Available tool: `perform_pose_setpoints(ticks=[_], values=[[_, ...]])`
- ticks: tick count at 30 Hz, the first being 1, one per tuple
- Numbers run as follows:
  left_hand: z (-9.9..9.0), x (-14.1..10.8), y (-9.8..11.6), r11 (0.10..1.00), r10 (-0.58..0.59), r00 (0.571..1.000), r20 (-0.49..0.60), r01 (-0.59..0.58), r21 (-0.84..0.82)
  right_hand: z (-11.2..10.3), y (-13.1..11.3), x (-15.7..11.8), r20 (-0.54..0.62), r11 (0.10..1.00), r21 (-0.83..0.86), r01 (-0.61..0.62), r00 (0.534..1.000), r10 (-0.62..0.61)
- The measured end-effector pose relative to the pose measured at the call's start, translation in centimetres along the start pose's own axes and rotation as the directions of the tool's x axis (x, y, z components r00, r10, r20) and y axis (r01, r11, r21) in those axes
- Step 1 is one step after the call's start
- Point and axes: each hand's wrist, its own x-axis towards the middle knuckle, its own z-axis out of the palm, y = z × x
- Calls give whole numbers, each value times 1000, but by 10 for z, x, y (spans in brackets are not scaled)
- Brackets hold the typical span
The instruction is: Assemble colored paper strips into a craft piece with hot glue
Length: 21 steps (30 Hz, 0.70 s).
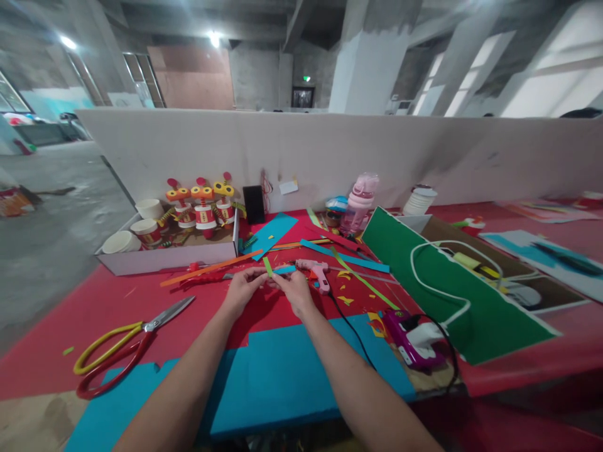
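Observation:
Both of my hands meet over the red tabletop near the middle of the view. My left hand [245, 288] and my right hand [294, 291] have their fingers pinched together around small paper strips. A short green strip [268, 266] sticks up between the fingertips, and a blue strip [284, 270] lies at the right hand's fingers. Which hand grips which strip is too small to tell. Just right of my right hand lies a pink glue gun [320, 276]. Beneath my forearms is blue board [282, 364].
Large scissors [141, 333] lie left. Behind them, a white box [174, 261] holds cups and paper figures [204, 213]. A purple power strip [409, 339] and green board [447, 289] stand right. A pink bottle [360, 204] stands near the white partition [311, 150]. Paper strips and scraps surround the hands.

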Motion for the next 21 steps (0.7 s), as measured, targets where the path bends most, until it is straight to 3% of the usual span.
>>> perform_pose_setpoints(ticks=[6, 14, 21], values=[[2, 0, -3, 995, -84, 995, -54, 81, -62, 3, 1, -4, -24, 1000, 4, -7, 1000, 7], [2, 0, -3, 994, -43, 993, -108, 32, -105, 2, -1, -1, 3, 997, 45, -63, 998, 63], [0, -1, 3, 968, -145, 989, -42, 133, -214, -4, 2, 2, 23, 970, 196, -141, 990, 139]])
